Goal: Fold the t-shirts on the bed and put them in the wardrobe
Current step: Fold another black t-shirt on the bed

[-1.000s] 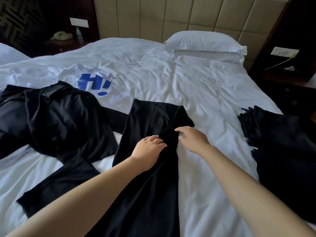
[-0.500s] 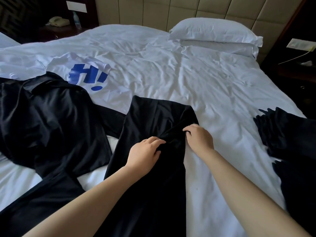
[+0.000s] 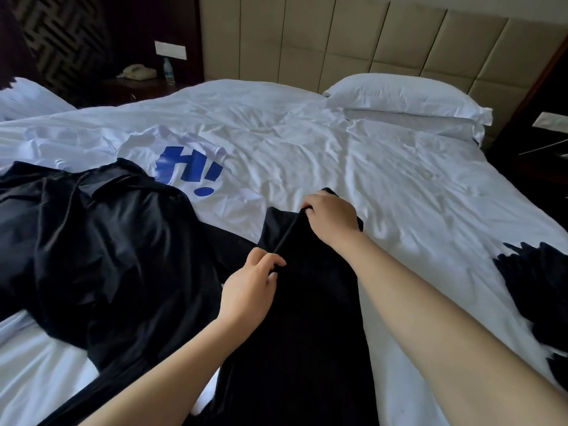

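A: From the head camera, where is the black t-shirt (image 3: 301, 333)?

B: It lies in a long, narrow strip down the near middle of the bed (image 3: 384, 179). Its far edge is bunched under the right hand (image 3: 333, 219).

A: And the hands?

B: The right hand's fingers are curled round that far edge. The left hand (image 3: 250, 290) pinches a raised ridge of cloth nearer in, thumb against fingertips.

A: Any room around it?

B: Bare white sheet lies beyond and to the right, up to the pillow (image 3: 405, 93). A crumpled black garment (image 3: 107, 241) sits close on the left. A white t-shirt (image 3: 190, 170) with blue print lies behind that, and a dark pile (image 3: 538, 290) is at the right edge.
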A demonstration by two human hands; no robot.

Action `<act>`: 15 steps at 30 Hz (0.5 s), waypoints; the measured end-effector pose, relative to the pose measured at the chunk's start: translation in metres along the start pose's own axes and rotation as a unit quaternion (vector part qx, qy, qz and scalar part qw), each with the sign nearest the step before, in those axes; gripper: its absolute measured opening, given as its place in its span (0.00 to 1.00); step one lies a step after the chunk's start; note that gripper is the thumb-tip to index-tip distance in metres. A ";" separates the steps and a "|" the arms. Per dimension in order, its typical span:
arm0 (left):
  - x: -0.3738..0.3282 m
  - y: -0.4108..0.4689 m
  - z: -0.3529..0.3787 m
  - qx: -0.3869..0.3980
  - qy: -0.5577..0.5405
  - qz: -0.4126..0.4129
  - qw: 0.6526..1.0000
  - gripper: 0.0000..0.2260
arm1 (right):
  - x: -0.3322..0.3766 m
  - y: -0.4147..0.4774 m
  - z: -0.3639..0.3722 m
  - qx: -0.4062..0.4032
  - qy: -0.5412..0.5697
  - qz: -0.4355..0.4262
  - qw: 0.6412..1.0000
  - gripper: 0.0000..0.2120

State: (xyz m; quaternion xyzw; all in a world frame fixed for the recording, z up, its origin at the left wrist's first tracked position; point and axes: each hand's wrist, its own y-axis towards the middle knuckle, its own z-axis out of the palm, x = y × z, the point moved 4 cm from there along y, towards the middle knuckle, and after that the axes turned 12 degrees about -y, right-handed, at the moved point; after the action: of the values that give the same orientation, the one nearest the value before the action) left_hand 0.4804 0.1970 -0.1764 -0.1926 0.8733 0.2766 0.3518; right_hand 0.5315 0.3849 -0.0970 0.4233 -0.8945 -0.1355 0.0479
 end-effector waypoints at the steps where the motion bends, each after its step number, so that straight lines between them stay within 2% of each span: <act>1: 0.010 -0.002 -0.003 -0.005 0.008 0.006 1.000 0.10 | 0.009 0.007 0.007 0.015 -0.012 -0.019 1.000 0.14; 5: 0.037 -0.016 -0.002 -0.027 0.017 0.053 0.998 0.09 | 0.034 0.015 0.045 0.106 0.060 -0.040 0.992 0.22; 7: 0.039 -0.019 0.000 -0.044 0.012 0.066 0.997 0.11 | 0.038 0.008 0.062 0.148 0.053 -0.039 0.987 0.25; 11: 0.040 -0.019 0.001 -0.058 0.004 0.072 0.996 0.13 | 0.036 -0.012 0.073 0.160 0.025 -0.032 0.986 0.23; 15: 0.039 -0.021 0.001 -0.009 0.026 0.043 0.999 0.16 | 0.032 -0.045 0.060 0.169 0.028 -0.021 0.985 0.23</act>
State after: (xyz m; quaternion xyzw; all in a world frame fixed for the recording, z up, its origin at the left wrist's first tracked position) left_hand 0.4655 0.1762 -0.2129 -0.1648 0.8869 0.2949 0.3152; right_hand 0.5321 0.3450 -0.1684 0.4477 -0.8937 0.0287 -0.0025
